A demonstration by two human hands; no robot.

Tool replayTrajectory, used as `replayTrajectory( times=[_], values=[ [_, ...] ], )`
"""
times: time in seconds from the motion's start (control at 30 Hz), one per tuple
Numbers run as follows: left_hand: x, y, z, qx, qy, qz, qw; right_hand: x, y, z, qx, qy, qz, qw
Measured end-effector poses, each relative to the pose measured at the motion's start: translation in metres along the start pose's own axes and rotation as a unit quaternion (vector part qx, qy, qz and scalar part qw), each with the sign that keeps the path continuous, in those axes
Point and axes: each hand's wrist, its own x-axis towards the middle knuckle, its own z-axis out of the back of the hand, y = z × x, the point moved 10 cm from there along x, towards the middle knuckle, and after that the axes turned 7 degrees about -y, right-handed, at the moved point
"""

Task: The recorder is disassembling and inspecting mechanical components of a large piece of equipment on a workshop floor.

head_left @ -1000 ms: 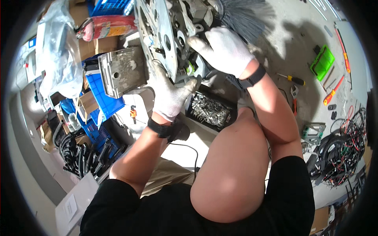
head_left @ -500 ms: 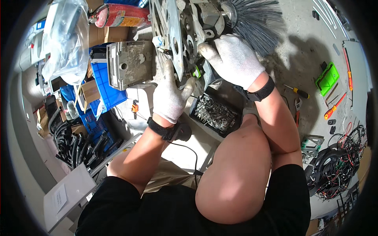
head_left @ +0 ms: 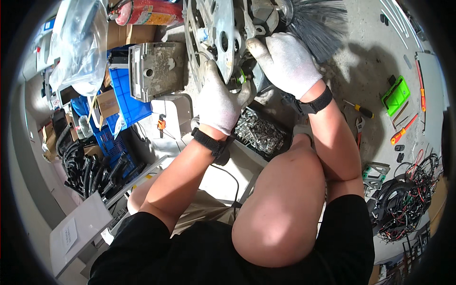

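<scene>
**A:** Start at the left. What sits there?

**B:** A clear plastic bag [head_left: 78, 52] over cardboard boxes, a blue plastic crate [head_left: 124, 97], and against it a grey cast-metal block with a round hole [head_left: 154, 71]. None of it is touched.

**A:** And the left hand?

**B:** The left hand in a white knit glove [head_left: 219, 102] is raised toward the round perforated grey metal plate [head_left: 209, 35], which stands on edge. Its thumb and fingers are narrowed around a small green-tipped fitting [head_left: 241, 78] just beside the plate's lower rim. Whether the fitting is truly pinched I cannot tell; the glove covers the contact.

**A:** Where does that fitting lie from each hand?

**B:** It is at the left hand's fingertips, up and slightly right of the palm. The right hand in a white knit glove [head_left: 285, 64] comes at it from the other side, so the fitting lies left and just below it, between the two hands. The left is the nearer one.

**A:** Is the right hand holding anything?

**B:** It curls down over the machine's grey housing [head_left: 259, 14], fingers closed against it; what lies under them is hidden.

**A:** Further right?

**B:** A dark tray of bright screws [head_left: 259, 130] below the hands, then a green plastic case [head_left: 395, 95] and red-handled screwdrivers [head_left: 403, 133] on the concrete floor [head_left: 365, 52], well apart.
</scene>
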Motion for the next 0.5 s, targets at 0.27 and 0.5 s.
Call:
replayTrajectory(
  times=[0.27, 0.5],
  values=[
    [0.01, -0.004, -0.018, 0.065, 0.056, 0.048, 0.995, -0.004, -0.022, 0.005, 0.013, -0.03, -0.004, 0.999],
    [0.019, -0.014, -0.033, 0.118, 0.063, -0.009, 0.991, -0.007, -0.05, 0.003, 0.065, -0.011, -0.031, 0.997]
  ],
)
